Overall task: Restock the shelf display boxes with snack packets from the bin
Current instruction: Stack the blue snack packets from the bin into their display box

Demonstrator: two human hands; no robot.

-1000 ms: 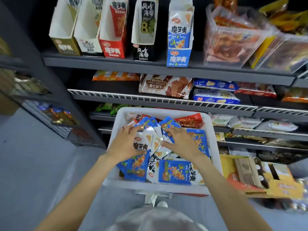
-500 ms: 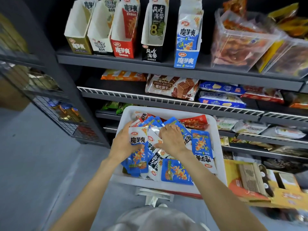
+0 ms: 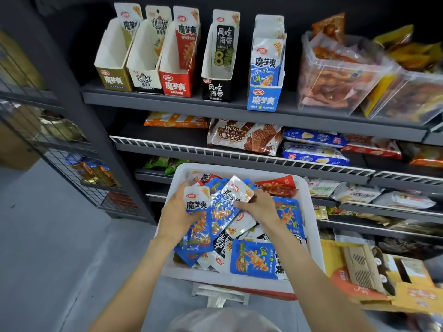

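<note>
A white bin (image 3: 309, 202) below me is full of blue, white and red snack packets. My left hand (image 3: 176, 212) grips a stack of blue snack packets (image 3: 199, 212) at the bin's left side. My right hand (image 3: 257, 207) pinches a white-topped blue packet (image 3: 236, 192) against that stack. On the top shelf stand several display boxes: gold (image 3: 115, 77), white (image 3: 146, 77), red (image 3: 176, 85) and black (image 3: 215, 89) ones look nearly empty. The blue display box (image 3: 263, 99) holds blue packets.
Clear plastic tubs (image 3: 335, 75) of orange snacks fill the top shelf's right. Wafer bags (image 3: 242, 137) and biscuit packs lie on the wire-fronted shelf below. A flattened yellow carton (image 3: 359, 271) lies right of the bin. A wire rack (image 3: 72, 164) stands left over grey floor.
Both hands have gathered blue packets into a stack and raised them a little within the bin. The camera has tilted up, so more of the top shelf shows.
</note>
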